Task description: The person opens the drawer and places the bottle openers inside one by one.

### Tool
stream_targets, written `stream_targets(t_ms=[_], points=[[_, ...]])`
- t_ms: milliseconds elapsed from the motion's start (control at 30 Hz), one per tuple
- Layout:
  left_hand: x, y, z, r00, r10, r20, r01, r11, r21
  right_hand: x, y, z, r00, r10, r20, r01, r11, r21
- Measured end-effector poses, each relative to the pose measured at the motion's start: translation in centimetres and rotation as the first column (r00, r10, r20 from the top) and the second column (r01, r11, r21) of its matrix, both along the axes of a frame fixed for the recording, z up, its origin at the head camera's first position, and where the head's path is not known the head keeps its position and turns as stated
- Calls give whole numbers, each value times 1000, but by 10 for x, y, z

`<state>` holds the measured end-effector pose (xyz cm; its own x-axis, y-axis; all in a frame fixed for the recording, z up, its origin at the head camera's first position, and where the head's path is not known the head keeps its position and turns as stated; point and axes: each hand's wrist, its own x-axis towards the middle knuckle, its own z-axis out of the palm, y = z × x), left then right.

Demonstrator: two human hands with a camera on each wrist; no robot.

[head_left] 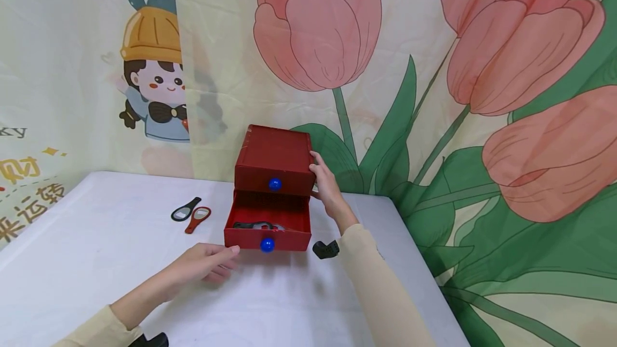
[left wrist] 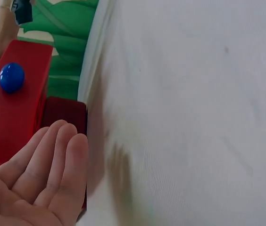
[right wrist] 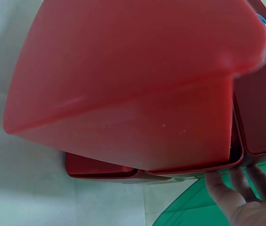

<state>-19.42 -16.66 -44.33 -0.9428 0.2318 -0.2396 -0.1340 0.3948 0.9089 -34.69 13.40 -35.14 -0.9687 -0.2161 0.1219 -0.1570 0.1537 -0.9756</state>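
Observation:
A dark red drawer cabinet stands on the table, with one drawer pulled out below the upper drawer. Both fronts carry blue knobs. Inside the pulled-out drawer lies a black-handled tool with a ring-like head, beside something partly hidden by the front wall. My left hand, palm up with straight fingers in the left wrist view, is at this drawer's front left corner; whether it touches is unclear. My right hand rests its fingers against the cabinet's right side, as the right wrist view shows.
Left of the cabinet, a black ring-headed tool and a red one lie on the white tablecloth. A printed tulip cloth hangs behind the table. Black wrist devices sit at both sleeves.

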Motion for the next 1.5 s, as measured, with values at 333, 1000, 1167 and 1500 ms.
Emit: stream_targets(t_ms=[333, 1000, 1167, 1500], points=[[-1, 21, -5, 992, -93, 89, 64, 956, 286, -1, 0, 0, 1000, 4, 1, -4, 1000, 6], [-11, 52, 2, 921, -224, 318, -32, 771, 636, 1, 0, -1, 1000, 6, -9, -6, 1000, 7], [-12, 56, 3, 910, -238, 340, -67, 724, 687, 1, 0, -1, 1000, 11, -19, -11, 1000, 4], [-17, 62, 2, 906, -224, 358, -119, 678, 725, 2, 0, -1, 1000, 11, -16, -11, 1000, 6]])
